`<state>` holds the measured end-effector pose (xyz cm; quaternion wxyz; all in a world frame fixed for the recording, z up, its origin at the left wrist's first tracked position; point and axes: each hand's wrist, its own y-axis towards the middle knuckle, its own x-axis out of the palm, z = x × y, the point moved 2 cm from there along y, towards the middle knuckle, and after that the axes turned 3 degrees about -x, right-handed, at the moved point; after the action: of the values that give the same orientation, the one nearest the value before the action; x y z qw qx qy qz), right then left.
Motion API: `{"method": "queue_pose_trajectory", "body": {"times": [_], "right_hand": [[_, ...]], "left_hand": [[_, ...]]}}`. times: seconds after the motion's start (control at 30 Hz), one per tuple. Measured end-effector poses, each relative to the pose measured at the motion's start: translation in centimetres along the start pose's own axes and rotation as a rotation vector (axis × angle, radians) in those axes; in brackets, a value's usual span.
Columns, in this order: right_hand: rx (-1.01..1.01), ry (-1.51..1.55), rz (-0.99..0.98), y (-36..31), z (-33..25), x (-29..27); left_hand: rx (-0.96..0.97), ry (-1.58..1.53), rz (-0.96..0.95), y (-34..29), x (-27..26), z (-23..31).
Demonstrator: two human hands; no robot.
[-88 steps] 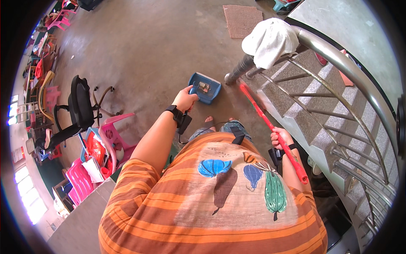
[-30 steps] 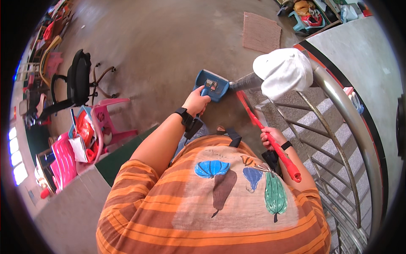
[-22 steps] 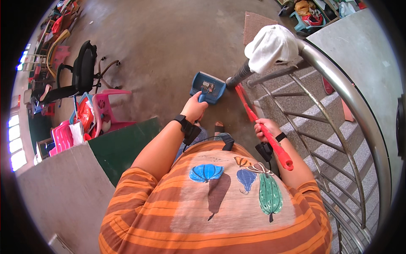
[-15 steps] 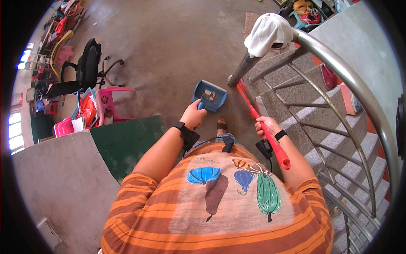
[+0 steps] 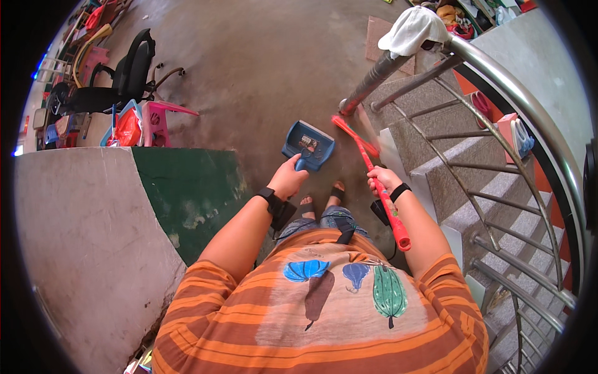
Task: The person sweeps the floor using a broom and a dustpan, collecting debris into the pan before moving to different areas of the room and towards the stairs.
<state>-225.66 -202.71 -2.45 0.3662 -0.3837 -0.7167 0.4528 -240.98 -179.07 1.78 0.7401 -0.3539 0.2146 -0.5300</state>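
Observation:
My left hand is wrapped round the short handle of a blue dustpan. Some light and dark scraps of litter lie in its pan. In my right hand is the red handle of a broom, gripped partway down, with the handle's end sticking out toward my body. The broom's red head points away from me, beside the foot of the stair railing and to the right of the dustpan. Pan and broom head are apart.
A metal stair railing with a white cap on its post stands at the right, along speckled stone steps. At the left are a black office chair, a pink plastic stool and a grey and green wall.
The broom head has come out from beside the railing post and swung left toward the dustpan. I have stepped forward, and both my feet now show.

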Motion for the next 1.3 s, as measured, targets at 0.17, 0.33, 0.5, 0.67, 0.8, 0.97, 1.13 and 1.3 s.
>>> {"method": "queue_pose_trajectory", "body": {"times": [0.17, 0.33, 0.5, 0.67, 0.8, 0.97, 1.13, 1.3], "right_hand": [[0.056, -0.092, 0.041, -1.1, 3.1, -1.5], [0.107, -0.186, -0.004, -1.9, 5.9, -3.1], [0.109, -0.216, -0.026, -4.2, 7.7, -3.6], [0.074, -0.072, -0.160, -8.1, 8.3, -4.4], [-0.045, -0.148, -0.172, -5.7, 8.8, -3.7], [-0.035, -0.156, -0.145, -3.0, 8.2, -2.3], [0.140, 0.140, -0.449, -5.7, 7.6, -3.4], [-0.003, -0.037, -0.319, -6.5, 7.8, -1.8]], "left_hand": [[-0.029, 0.070, -0.026, -0.7, 1.1, -0.7], [-0.077, 0.101, -0.071, -0.6, 4.4, -1.0], [-0.082, 0.126, -0.052, 1.2, 6.6, -2.1], [-0.085, 0.108, -0.052, 1.3, 6.9, -2.3], [-0.039, 0.155, -0.048, 0.9, 7.9, -2.7], [-0.026, 0.200, 0.034, 1.3, 8.1, -3.9], [-0.038, 0.146, -0.020, 0.8, 6.5, -4.5], [-0.026, 0.197, 0.031, 0.5, 7.2, -4.3]]}}
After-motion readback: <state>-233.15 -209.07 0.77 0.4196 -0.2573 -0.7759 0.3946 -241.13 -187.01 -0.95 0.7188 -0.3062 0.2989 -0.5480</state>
